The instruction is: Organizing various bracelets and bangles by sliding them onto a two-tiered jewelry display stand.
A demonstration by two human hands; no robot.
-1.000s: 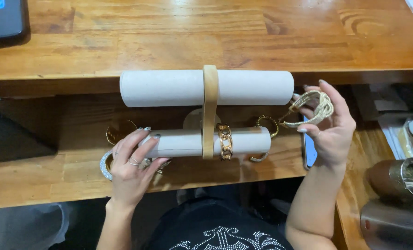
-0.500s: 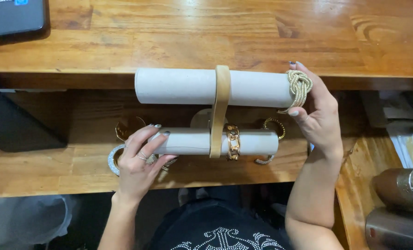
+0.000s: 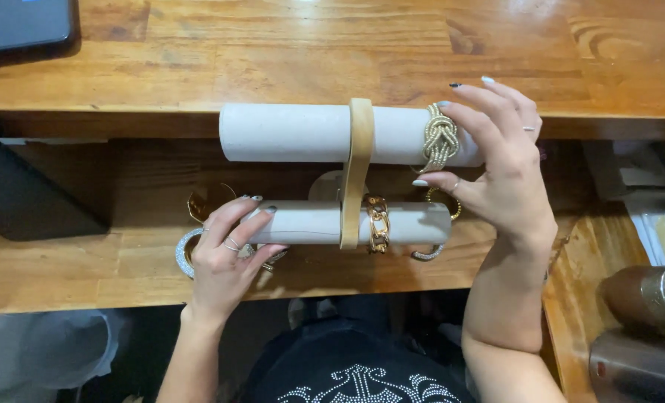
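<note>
Wooden tabletop (image 3: 287, 52) seen from above, with a two-tier bracelet stand and a person's two hands on it.

Right hand (image 3: 500, 175) closes its fingertips on a pale gold knotted bracelet (image 3: 440, 138), which sits around the right end of the upper white roll (image 3: 295, 133); the bracelet lies just left of the palm, pinched between thumb below and forefinger above. Left hand (image 3: 224, 254) grips the left end of the lower white roll (image 3: 314, 222), fingers curled over its top. A tan upright band (image 3: 358, 172) crosses both rolls at the middle. Just right of that band, a gold chain bracelet (image 3: 378, 224) circles the lower roll, well apart from both hands. A sparkly silver bangle (image 3: 183, 254) lies on the lower shelf (image 3: 86, 261), touching the left hand's outer edge.
</note>
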